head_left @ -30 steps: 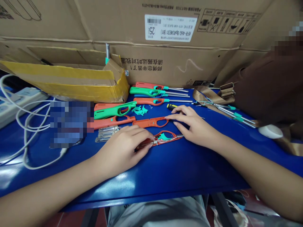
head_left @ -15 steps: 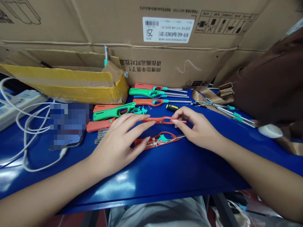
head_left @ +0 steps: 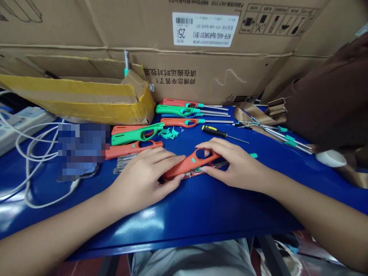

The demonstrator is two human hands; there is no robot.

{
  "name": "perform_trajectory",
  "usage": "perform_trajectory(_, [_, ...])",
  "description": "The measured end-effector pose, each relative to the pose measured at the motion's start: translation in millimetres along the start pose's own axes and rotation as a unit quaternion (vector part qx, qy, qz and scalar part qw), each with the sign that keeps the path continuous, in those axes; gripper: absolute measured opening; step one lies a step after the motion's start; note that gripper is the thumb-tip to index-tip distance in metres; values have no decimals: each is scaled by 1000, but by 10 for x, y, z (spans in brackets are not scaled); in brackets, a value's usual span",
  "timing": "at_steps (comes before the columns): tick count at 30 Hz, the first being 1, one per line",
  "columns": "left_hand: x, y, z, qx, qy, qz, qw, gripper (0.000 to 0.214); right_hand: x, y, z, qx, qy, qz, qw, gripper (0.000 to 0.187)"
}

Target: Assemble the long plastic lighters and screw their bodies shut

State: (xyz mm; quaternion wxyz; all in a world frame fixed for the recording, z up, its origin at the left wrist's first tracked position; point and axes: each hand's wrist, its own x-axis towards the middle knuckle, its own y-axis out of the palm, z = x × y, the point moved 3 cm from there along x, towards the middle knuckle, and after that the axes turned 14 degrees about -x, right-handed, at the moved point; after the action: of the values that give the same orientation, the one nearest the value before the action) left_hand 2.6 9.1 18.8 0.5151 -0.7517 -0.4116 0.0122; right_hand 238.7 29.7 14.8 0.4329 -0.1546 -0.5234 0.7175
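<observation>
An orange lighter shell half (head_left: 188,163) lies tilted on top of a second orange half with a teal trigger and metal tube (head_left: 201,171) on the blue table (head_left: 201,207). My left hand (head_left: 143,178) grips the shell's left end, thumb below and fingers on top. My right hand (head_left: 230,161) pinches its right end near the trigger opening. Both hands are closed on the same shell.
Finished orange and green lighters (head_left: 184,111) lie at the back, loose shell halves (head_left: 135,135) at the left, teal triggers (head_left: 169,133), a small screwdriver (head_left: 218,133), metal tubes (head_left: 284,138). A yellow-taped box (head_left: 77,96), white cables (head_left: 31,153) and cardboard cartons (head_left: 201,46) surround them.
Both hands brought the loose orange shell half down from above the table onto the half with the trigger. The screwdriver, earlier partly hidden by my right hand, now shows.
</observation>
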Motion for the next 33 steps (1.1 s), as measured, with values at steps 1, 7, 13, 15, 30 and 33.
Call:
perform_trajectory(1, [5,6,0,-4,-5,9,1000,30,-8,4,10,-33,-20,6,999,42])
perform_trajectory(7, [40,55,8,-14,-44,67,997,28,-2,18,4,-106,-56,40,992,29])
perform_trajectory(13, [43,58,-2,-17,-66,91,994,26,-9,38,5,-118,-61,69,989,35])
perform_trajectory(15, [38,58,-4,-19,-64,89,994,27,-17,47,9,-119,-66,72,988,38])
perform_trajectory(30, [16,56,17,-16,-65,84,994,22,-16,45,31,-101,-71,85,989,28])
perform_trajectory(33, [19,45,5,-17,-63,82,994,23,-14,33,43,-96,-70,85,989,27])
